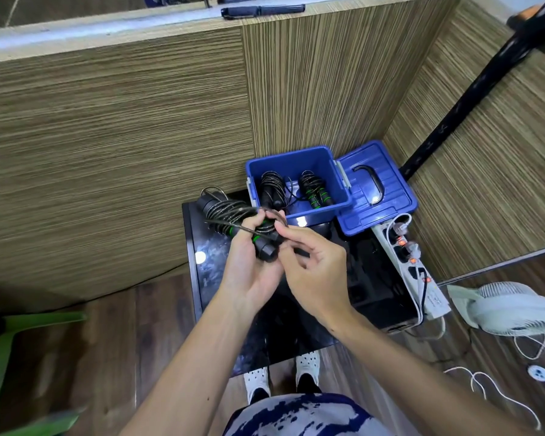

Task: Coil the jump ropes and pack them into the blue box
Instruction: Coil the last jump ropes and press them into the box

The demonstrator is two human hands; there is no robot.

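Head view: left hand [249,262] grips jump rope [233,221] by its bundled handles, long axis running toward surface's far left corner. Right hand [312,265] pinches the loose cord end against the bundle. Blue box [296,155] sits at far edge, just beyond both hands, open, two coiled ropes inside. Judgement: room remains at box front; left hand nearer.
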